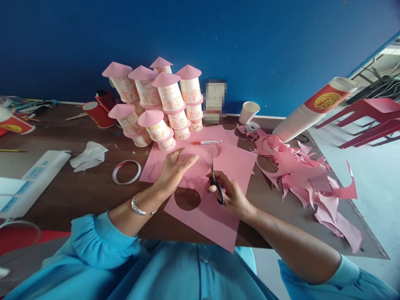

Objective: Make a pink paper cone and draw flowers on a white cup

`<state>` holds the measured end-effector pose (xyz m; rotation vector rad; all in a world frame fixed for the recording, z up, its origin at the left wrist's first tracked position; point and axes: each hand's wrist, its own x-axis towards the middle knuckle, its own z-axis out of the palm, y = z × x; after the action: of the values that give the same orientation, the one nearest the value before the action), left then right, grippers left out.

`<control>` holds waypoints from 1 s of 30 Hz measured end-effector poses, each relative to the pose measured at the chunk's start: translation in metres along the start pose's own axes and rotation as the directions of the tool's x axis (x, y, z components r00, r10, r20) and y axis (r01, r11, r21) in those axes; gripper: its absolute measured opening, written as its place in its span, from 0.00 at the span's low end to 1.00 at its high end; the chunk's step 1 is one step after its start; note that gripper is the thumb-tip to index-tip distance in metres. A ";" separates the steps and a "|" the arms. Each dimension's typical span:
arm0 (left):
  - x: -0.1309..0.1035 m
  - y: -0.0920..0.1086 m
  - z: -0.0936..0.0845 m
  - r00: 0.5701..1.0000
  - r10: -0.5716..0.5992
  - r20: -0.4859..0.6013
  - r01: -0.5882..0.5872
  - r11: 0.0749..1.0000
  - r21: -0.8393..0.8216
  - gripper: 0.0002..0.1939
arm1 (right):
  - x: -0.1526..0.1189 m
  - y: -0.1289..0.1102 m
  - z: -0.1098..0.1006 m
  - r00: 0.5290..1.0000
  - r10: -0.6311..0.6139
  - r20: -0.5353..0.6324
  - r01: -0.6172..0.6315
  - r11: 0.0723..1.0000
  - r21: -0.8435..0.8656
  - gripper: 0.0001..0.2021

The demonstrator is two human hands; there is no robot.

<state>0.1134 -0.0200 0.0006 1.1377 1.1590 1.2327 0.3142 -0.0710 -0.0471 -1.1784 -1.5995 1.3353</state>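
My left hand (176, 166) pinches a round pink paper disc (200, 164) between thumb and fingers, above pink sheets (223, 225) on the table. My right hand (229, 191) is closed round the black handles of a pair of scissors (218, 189). The scissors' blades point away from me, beside the disc's right edge. One sheet below has a round hole through which the dark table shows. An orange and white marker (208, 142) lies on the paper just beyond the disc.
Cup towers with pink cone roofs (168, 96) stand at the back. Pink scraps (312, 179) and a long leaning cup stack (306, 108) are on the right. A tape ring (126, 172), crumpled plastic (90, 156) and a white power strip (39, 183) lie left.
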 end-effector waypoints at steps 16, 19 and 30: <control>-0.001 -0.002 -0.003 0.998 0.015 0.059 -0.020 0.997 0.078 0.12 | 0.000 -0.003 0.000 1.000 0.019 0.008 -0.019 1.000 0.007 0.31; -0.001 -0.002 -0.003 0.998 0.022 0.065 -0.027 0.997 0.074 0.13 | 0.001 -0.003 0.000 1.000 0.021 0.006 -0.021 1.000 0.000 0.31; -0.002 -0.002 -0.002 0.999 0.014 0.046 -0.018 0.994 0.110 0.14 | 0.001 -0.005 -0.001 0.999 0.040 0.010 -0.040 0.999 0.017 0.28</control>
<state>0.1118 -0.0220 -0.0013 1.2530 1.1986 1.1612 0.3135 -0.0701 -0.0423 -1.2011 -1.5758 1.3793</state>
